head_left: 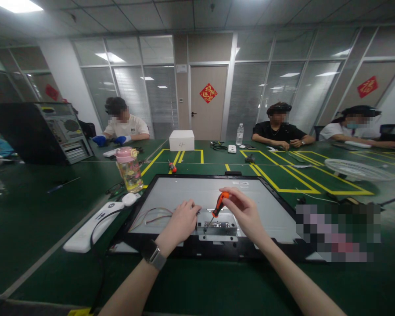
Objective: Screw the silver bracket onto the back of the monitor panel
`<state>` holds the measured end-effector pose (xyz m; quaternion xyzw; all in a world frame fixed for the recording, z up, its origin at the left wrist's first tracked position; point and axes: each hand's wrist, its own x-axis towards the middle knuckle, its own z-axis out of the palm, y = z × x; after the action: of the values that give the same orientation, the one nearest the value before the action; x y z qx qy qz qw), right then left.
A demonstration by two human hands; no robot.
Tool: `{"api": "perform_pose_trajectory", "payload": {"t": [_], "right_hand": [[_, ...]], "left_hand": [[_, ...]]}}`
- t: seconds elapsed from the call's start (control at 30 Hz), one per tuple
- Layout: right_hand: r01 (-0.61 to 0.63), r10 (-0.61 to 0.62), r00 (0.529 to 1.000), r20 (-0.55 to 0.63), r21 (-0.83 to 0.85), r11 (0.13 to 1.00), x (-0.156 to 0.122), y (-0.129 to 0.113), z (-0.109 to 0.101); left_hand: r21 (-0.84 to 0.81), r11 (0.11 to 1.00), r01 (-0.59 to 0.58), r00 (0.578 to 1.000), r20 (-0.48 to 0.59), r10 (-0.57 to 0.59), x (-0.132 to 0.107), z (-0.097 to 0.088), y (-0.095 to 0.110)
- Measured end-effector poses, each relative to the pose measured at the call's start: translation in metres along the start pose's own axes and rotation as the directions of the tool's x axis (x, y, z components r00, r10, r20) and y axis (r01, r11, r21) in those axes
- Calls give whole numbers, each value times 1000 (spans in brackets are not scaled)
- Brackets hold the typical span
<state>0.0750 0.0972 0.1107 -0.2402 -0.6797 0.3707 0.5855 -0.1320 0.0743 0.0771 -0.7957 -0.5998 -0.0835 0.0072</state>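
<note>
A flat grey panel with a black frame (158,197), which looks like the back of a display, lies on the green table before me. At its near middle sits a silver metal bracket (230,230). My right hand (245,211) grips an orange and black screwdriver (221,203), held tilted. Its tip points down at the bracket's lower left part; whether it sits in a screw is too small to tell. My left hand (183,221) has its fingers curled at the bracket's left end, with the thumb hidden. Thin wires (154,213) lie on the panel left of that hand.
On the left are a white power strip (91,228) with a black cable, a pink-lidded bottle (130,171) and a black computer case (36,131). Farther back stand a white box (181,141) and a water bottle (239,134). Several people sit across the table.
</note>
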Motion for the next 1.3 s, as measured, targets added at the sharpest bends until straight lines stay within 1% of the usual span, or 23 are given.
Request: {"api": "perform_pose_trajectory", "payload": {"t": [0.1, 0.23, 0.3, 0.37, 0.43, 0.53, 0.6, 0.67, 0.73, 0.8, 0.9, 0.97, 1.03, 1.13, 1.23, 1.3], "right_hand": [[55, -55, 998, -19, -28, 998, -1, -2, 0], [15, -14, 999, 35, -12, 1000, -2, -4, 0], [17, -17, 1000, 15, -16, 1000, -2, -4, 0], [54, -54, 998, -18, -40, 998, -2, -4, 0], [71, -72, 997, -17, -50, 996, -1, -4, 0], [16, -16, 999, 46, -4, 1000, 0, -3, -2], [-23, 21, 998, 57, 24, 999, 0, -2, -2], [-20, 20, 999, 25, 9, 1000, 0, -2, -2], [10, -10, 1000, 3, -30, 999, 0, -2, -2], [24, -23, 1000, 20, -34, 999, 0, -3, -2], [-10, 9, 999, 53, 18, 1000, 0, -2, -2], [-19, 18, 999, 33, 10, 1000, 1, -1, -2], [7, -7, 1000, -1, -28, 1000, 1, -1, -2], [37, -37, 999, -18, -46, 998, 3, -1, -2], [13, -13, 1000, -5, -14, 1000, 4, -2, -4], [-25, 23, 999, 41, 41, 999, 4, -1, -5]], "left_hand": [[1, 1000, -1, 1000, -5, 1, -1, -1, 1], [5, 1000, 1, 1000, -5, -1, -1, -2, 1], [-1, 1000, 7, 1000, 6, -7, -1, -2, 1], [-6, 1000, 13, 1000, 13, -13, 0, -2, 1], [-7, 1000, 13, 1000, 8, -13, 0, -1, 1], [-12, 1000, 6, 1000, -2, -6, 0, -1, 1], [-18, 1000, 4, 1000, -1, -4, 0, -1, 1], [-20, 1000, 8, 1000, 3, -8, -1, 0, 0], [-21, 1000, 9, 1000, 4, -9, -1, 0, 0], [-21, 1000, 7, 1000, 2, -7, -1, 0, 0], [-24, 1000, 2, 1000, -6, -2, 0, 1, 0], [-23, 1000, 4, 1000, -3, -4, 0, 1, 0], [-18, 1000, 13, 1000, 8, -13, 0, 1, 0], [-19, 1000, 19, 1000, 15, -19, 0, -1, 0], [-22, 1000, 11, 1000, 6, -11, -1, -1, 0], [-16, 1000, 4, 1000, 1, -4, -1, -1, 0]]}}
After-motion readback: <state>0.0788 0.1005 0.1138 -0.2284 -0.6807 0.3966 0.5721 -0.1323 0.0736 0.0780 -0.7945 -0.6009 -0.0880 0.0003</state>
